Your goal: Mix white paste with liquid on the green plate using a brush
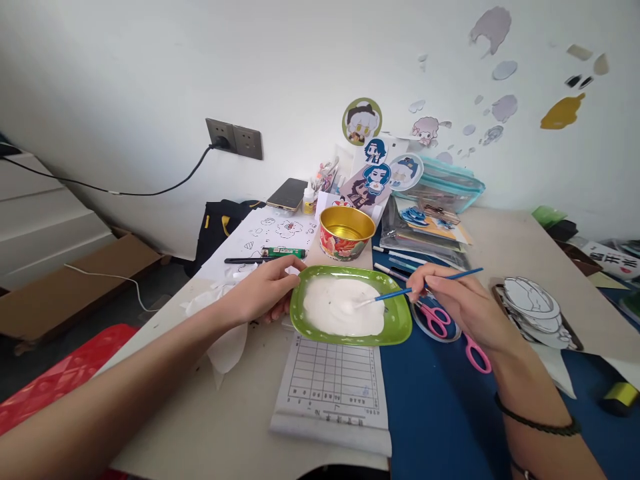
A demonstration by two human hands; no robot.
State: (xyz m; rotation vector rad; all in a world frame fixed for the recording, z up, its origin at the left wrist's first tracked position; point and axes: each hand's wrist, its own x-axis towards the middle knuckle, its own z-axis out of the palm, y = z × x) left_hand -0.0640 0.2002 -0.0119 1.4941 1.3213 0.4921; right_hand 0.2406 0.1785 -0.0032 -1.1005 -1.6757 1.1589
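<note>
While the left hand [269, 288] clamps the green tray [401, 325], the right hand [456, 300] pinches the blue brush [395, 294]; tray judged light, stiff, best held level by its rim.

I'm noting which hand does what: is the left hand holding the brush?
No, the right hand holds the blue brush, while the left hand is at the edge of the green dish.

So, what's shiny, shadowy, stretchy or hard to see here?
Head view: the gold-lined bowl shines inside; head view: the blue mat darkens beside the right forearm; head view: the left forearm looks stretched towards the corner, perhaps by the lens; head view: the pale tip of the brush nearly blends into the white paste.
</note>
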